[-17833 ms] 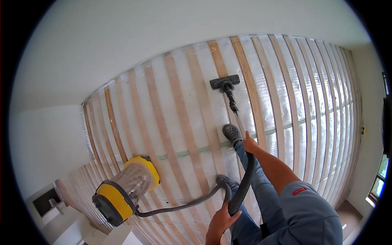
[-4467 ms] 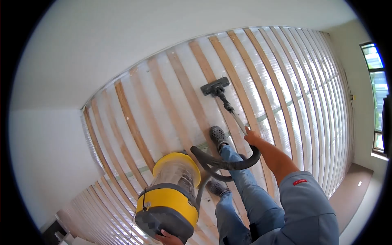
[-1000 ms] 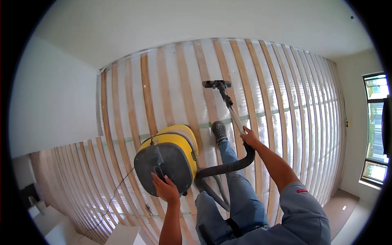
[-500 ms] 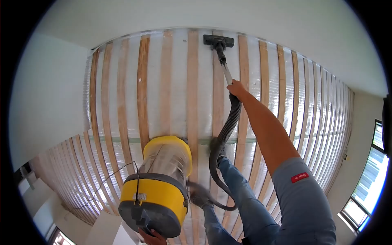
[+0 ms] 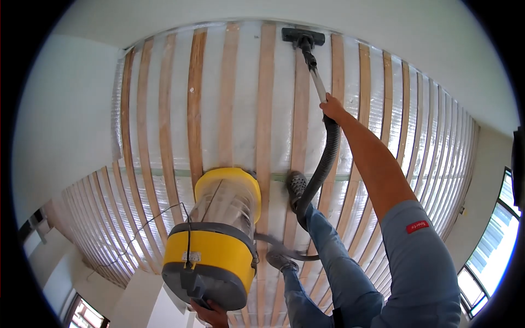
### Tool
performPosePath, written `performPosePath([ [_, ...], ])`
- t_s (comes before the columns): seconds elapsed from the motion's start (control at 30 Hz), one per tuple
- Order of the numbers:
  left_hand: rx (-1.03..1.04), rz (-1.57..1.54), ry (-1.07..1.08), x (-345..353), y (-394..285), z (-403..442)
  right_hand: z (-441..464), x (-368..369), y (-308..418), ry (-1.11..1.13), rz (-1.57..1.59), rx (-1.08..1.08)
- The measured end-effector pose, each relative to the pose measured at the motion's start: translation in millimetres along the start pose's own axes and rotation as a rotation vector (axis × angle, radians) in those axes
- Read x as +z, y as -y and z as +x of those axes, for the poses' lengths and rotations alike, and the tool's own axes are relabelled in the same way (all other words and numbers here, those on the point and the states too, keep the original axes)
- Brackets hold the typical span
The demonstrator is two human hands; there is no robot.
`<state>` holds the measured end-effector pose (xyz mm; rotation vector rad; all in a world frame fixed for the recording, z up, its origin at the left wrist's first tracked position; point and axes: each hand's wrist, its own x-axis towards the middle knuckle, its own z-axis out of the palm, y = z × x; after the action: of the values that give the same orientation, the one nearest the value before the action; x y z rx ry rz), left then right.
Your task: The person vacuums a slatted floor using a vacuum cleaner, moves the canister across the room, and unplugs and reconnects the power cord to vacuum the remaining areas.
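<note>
My right hand (image 5: 332,107) is wrapped round the wand (image 5: 318,86) of a vacuum cleaner, near where the black ribbed hose (image 5: 328,150) joins it. At the far end of the wand, a wide black floor nozzle (image 5: 303,37) rests near the far edge of the slatted floor. The vacuum cleaner (image 5: 210,251), yellow and grey with a clear canister, is at the lower left. My left hand (image 5: 212,315) grips the black handle at its near end; some fingers are hidden. The hose curves down past my legs and back towards the canister.
Wooden battens (image 5: 266,98) run in rows over silvery foil sheeting (image 5: 245,98). A thin black cord (image 5: 143,225) trails left from the vacuum cleaner. My shoes (image 5: 297,186) stand among the battens. Pale walls (image 5: 65,109) border the floor, with a window (image 5: 495,235) at the right.
The nozzle, wand and right hand have shifted up and slightly right in view. My forward shoe now shows clear of the hose, whose loop has changed shape. Both hands keep their hold.
</note>
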<state>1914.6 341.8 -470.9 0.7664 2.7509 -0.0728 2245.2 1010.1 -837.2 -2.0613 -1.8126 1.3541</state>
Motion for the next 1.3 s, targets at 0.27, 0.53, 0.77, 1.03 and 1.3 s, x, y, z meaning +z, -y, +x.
performPosePath([
  [0.27, 0.238, -0.094, -0.067, -7.3, 1.4, 3.7, -197.0, 24.4, -50.3, 0.098, -0.259, 0.02],
  [0.53, 0.372, -0.126, -0.105, -15.4, 1.6, 4.6, -432.1, 123.4, -143.4, 0.116, -0.209, 0.166],
  [0.77, 0.419, -0.15, -0.135, -18.8, 5.7, 0.8, -582.9, 205.2, -189.1, 0.128, -0.091, 0.321],
  [1.03, 0.408, -0.125, -0.149, -16.8, 12.4, -3.6, -743.6, 226.7, -205.8, 0.212, -0.186, 0.39],
  [1.3, 0.457, -0.11, -0.219, -17.6, 14.5, -7.3, -754.0, 196.5, -164.4, 0.241, -0.198, 0.402],
])
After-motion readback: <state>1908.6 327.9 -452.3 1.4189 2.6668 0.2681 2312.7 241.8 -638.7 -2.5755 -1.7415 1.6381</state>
